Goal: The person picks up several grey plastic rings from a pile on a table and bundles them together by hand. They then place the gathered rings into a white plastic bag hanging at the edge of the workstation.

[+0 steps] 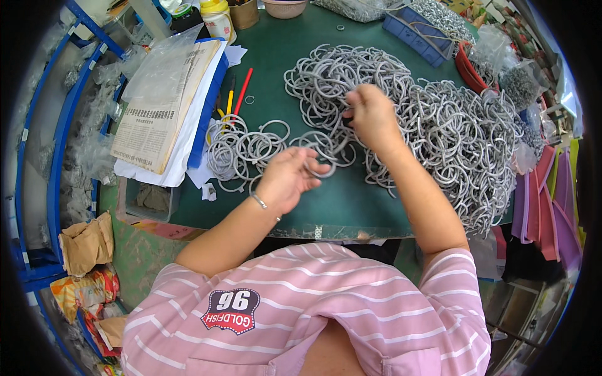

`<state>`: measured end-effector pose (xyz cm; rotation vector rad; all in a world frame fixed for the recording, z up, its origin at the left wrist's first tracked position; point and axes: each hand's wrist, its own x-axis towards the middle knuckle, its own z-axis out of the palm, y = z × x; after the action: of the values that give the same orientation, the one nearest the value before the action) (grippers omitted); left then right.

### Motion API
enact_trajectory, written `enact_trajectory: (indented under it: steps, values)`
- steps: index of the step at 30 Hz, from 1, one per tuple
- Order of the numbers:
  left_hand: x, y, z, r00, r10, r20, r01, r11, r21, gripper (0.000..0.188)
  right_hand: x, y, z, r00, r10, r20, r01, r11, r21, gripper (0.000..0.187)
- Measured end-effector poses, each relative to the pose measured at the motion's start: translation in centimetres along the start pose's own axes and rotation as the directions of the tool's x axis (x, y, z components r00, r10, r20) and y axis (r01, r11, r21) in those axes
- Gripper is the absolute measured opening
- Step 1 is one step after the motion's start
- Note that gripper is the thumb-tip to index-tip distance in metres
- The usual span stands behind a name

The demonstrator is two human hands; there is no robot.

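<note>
A big heap of grey metal-looking rings [464, 138] covers the right half of the green table, its far part reaching the middle. My left hand [290, 178] is closed at the heap's left side, its thumb and fingers around the edge of a grey ring [326, 174]. Over the heap's near left part, my right hand [375, 119] is closed with fingertips together; a small dark spot shows at them, too unclear to name. A smaller pile of rings [244, 150] lies to the left of my left hand.
Left of the small pile stand a red stick-like tool [243, 91] and a yellow one [230, 94], beside a blue tray [210, 103] topped with newspaper [164, 106]. A blue bin [417, 37] and a red basket [469, 70] stand at the far right. Blue shelving [59, 131] rises at left.
</note>
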<state>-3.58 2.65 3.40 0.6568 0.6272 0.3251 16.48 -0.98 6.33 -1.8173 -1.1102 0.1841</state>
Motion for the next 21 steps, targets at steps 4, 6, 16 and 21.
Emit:
enact_trajectory:
  steps: [4,6,16,21]
  values:
    - [0.6,-3.2,3.2,0.992,-0.122,0.031,0.104,0.936,0.335,0.022,0.3,-0.9,2.5,0.997,0.058,0.055,-0.069,0.975,0.213,0.011]
    - [0.3,-3.8,3.3,0.968,-0.207,0.146,0.072,0.779,0.623,0.021,0.2,-2.7,1.1,0.987,0.136,-0.09,-0.079,0.883,0.463,0.015]
    - [-0.1,0.3,0.2,0.713,0.587,0.383,-0.457,-0.025,0.889,0.01,-10.3,-2.5,-3.9,0.996,0.014,0.093,-0.015,1.0,0.002,0.011]
    - [2.7,-0.2,1.7,0.809,0.524,0.266,-0.275,-0.063,0.959,0.028,-11.9,-1.2,-1.1,0.967,-0.165,0.195,0.229,0.896,-0.38,0.016]
